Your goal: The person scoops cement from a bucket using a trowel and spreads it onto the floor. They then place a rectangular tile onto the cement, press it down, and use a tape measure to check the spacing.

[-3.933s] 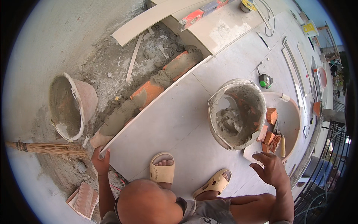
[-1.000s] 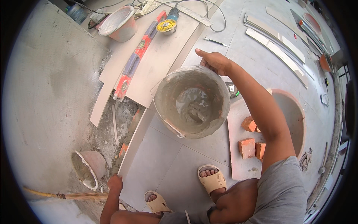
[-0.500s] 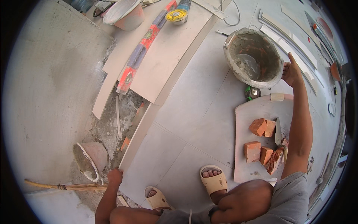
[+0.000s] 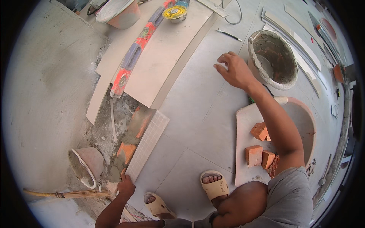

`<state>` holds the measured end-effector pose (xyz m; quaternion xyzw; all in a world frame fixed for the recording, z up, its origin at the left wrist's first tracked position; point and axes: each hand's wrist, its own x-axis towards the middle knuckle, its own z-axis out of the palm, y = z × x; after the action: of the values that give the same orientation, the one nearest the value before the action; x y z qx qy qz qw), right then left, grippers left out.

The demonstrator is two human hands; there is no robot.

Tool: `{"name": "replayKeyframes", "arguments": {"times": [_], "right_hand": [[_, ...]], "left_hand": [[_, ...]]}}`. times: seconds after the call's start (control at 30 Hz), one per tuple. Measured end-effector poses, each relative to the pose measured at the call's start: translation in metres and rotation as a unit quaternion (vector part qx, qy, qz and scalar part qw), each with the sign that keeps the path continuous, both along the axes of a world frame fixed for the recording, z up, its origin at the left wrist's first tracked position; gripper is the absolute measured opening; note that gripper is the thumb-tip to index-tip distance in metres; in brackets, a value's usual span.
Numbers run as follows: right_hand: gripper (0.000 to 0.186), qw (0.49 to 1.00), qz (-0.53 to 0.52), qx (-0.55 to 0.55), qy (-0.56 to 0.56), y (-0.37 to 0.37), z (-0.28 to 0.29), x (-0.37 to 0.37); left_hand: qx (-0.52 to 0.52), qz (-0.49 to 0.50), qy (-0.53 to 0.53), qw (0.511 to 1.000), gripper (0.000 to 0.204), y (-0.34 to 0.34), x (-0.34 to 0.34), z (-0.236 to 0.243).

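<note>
My left hand is closed on the near end of a narrow tile strip. The strip leans outward, with its gridded face showing. Behind it, broken orange bricks sit in grey mortar. My right hand hangs over the floor just left of the mortar bucket, its fingers loosely bent and apart, holding nothing. Grey mortar coats the bucket's rim and inside. Near that hand lies a black pen. My right forearm partly covers a shallow tub with brick pieces.
On the tiled step rest a red spirit level and an angle grinder with a yellow disc. A small tipped bucket and a straw broom lie at left. Cut tile strips lie at far right.
My right hand has left the bucket's right rim and swung to its left side. The bucket sits farther right. My left hand has tilted the tile strip outward, exposing bricks and mortar.
</note>
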<state>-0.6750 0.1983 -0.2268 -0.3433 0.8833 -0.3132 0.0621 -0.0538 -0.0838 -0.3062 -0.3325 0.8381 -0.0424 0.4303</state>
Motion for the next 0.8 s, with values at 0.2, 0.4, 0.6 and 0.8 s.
{"name": "replayKeyframes", "arguments": {"times": [0.2, 0.4, 0.6, 0.8], "right_hand": [[0.031, 0.983, 0.089, 0.096, -0.131, -0.021, -0.058, 0.066], [0.032, 0.978, 0.111, 0.110, -0.141, 0.002, -0.044, 0.064], [0.030, 0.988, -0.010, 0.021, -0.154, 0.088, 0.041, 0.028], [0.043, 0.733, -0.331, -0.309, -0.508, 0.165, 0.034, 0.037]], "left_hand": [[0.006, -0.002, -0.048, 0.999, 0.067, 0.002, -0.016, -0.004], [0.012, -0.018, -0.040, 0.999, 0.082, -0.007, -0.007, -0.009], [0.016, -0.035, -0.042, 0.998, 0.082, -0.007, -0.012, -0.018], [0.055, -0.057, -0.183, 0.980, 0.083, 0.003, -0.084, 0.006]]}}
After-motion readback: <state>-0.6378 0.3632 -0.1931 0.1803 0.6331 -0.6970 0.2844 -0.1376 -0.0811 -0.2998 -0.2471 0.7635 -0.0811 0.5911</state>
